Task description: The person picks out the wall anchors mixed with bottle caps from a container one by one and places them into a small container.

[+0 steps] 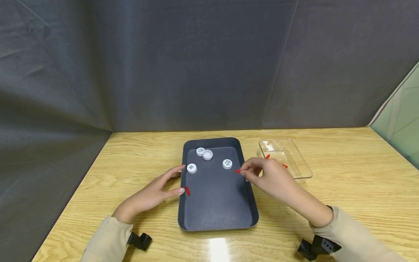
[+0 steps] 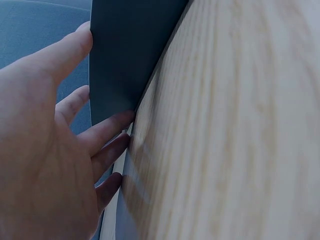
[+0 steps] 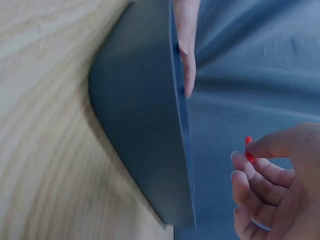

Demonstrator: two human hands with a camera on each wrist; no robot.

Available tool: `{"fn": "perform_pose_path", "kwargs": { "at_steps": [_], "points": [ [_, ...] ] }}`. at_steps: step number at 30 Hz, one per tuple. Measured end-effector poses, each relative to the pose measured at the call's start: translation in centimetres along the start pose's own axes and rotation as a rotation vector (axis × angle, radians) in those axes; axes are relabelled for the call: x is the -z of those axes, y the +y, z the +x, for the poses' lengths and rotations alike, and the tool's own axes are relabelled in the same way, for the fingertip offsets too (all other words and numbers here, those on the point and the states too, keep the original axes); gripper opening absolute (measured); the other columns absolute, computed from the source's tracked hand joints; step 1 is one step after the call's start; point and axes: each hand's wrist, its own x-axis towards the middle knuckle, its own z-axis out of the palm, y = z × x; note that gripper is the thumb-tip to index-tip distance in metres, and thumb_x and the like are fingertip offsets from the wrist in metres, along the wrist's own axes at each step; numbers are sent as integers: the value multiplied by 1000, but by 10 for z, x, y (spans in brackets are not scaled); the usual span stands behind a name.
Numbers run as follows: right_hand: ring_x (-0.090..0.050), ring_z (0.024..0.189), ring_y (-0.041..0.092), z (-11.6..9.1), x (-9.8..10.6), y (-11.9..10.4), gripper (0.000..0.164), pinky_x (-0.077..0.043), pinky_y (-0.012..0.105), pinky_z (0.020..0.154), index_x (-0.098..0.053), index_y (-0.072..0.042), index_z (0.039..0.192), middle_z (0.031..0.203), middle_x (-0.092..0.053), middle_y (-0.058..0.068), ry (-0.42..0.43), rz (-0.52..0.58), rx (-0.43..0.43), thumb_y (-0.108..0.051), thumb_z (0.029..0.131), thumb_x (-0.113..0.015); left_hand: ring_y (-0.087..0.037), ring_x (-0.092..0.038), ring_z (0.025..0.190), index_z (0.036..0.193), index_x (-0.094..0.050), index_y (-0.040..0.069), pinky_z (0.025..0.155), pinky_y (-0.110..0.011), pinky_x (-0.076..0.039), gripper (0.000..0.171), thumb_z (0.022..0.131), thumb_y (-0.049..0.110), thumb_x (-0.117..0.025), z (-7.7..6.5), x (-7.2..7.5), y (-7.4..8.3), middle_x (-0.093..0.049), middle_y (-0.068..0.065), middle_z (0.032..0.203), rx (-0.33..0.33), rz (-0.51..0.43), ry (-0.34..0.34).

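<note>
A dark rectangular tray lies on the wooden table. Inside it are several round white caps: one printed cap right of the middle, another by the left wall, and an upturned cap beside a printed one at the back. A short red stick lies along the tray's left side. My left hand rests at the left rim, fingers spread and fairly straight. Between thumb and fingertips, my right hand pinches a second small red stick above the tray's right rim.
Right of the tray stands a clear plastic box, partly hidden by my right hand, with red sticks inside. A grey cloth hangs behind the table. Black wrist devices sit at both sleeves.
</note>
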Motion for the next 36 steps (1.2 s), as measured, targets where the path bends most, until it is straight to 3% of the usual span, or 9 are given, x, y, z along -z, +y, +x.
{"fn": "perform_pose_path", "kwargs": {
  "at_steps": [9, 17, 26, 36],
  "points": [
    [-52, 63, 11, -2, 23, 16, 9, -43, 25, 55, -69, -18, 87, 80, -66, -7, 82, -14, -23, -20, 91, -61, -11, -31, 131, 143, -30, 36, 105, -46, -25, 68, 85, 48, -63, 0, 0, 0, -34, 15, 142, 3, -9, 5],
    [-50, 49, 12, -10, 43, 36, 17, -42, 26, 45, -67, -11, 94, 85, -65, 3, 89, 51, -130, -26, 92, -59, -12, -32, 131, 144, -30, 35, 104, -46, -26, 69, 84, 47, -63, 1, -1, -1, -35, 13, 142, 5, -15, 3],
    [-52, 64, 13, -16, 52, 56, 15, -43, 25, 54, -68, -10, 95, 89, -67, 5, 114, -57, -149, -22, 92, -59, -11, -33, 130, 144, -30, 33, 104, -45, -26, 70, 84, 46, -64, 1, -1, 1, -36, 13, 141, -7, -21, 1],
    [-52, 66, 10, -19, 55, 75, 17, -42, 23, 55, -68, -4, 97, 91, -68, 9, 105, -52, -163, -17, 92, -58, -10, -32, 131, 143, -30, 36, 104, -45, -26, 69, 84, 48, -64, 0, -1, 2, -35, 13, 142, 8, -15, 2]
  ]
}}
